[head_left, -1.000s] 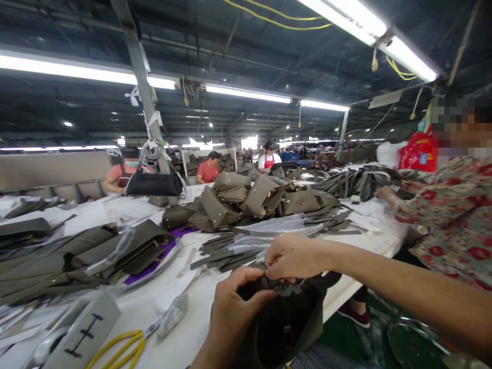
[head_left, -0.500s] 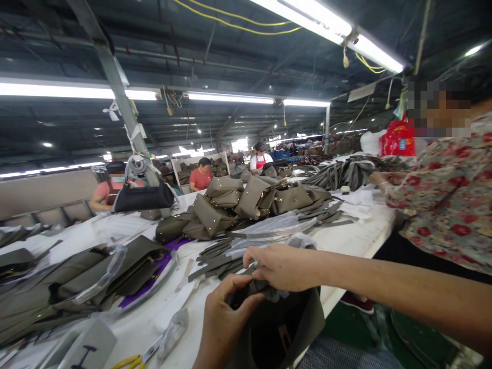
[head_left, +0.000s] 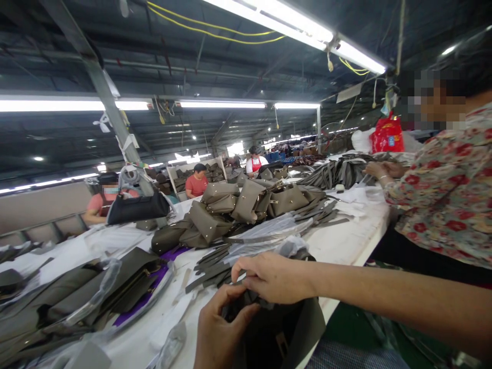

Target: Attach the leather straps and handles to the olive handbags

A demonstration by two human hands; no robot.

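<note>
An olive-grey handbag point(head_left: 313, 323) lies at the table's near edge, its dark opening facing me with a small light patch inside. My left hand point(head_left: 225, 320) curls its thumb and fingers round the bag's upper left edge. Over the bag's top, my right hand point(head_left: 274, 279) reaches in from the right with its fingers bent down onto gathered dark grey material beside the left fingertips. The fingers hide exactly what is pinched there. Just behind the right hand is crumpled clear plastic point(head_left: 292, 247).
Grey straps point(head_left: 215, 269) lie beyond my hands, before a pile of olive-grey handbags point(head_left: 249, 200). More bag pieces point(head_left: 115, 277) lie left on the white table point(head_left: 357, 236). A co-worker in a floral shirt point(head_left: 449, 189) stands at right; other people work farther back.
My view has shifted slightly, and the yellow scissor handles at the bottom left have left the picture. Both hands stay on the bag, with only slight finger movement.
</note>
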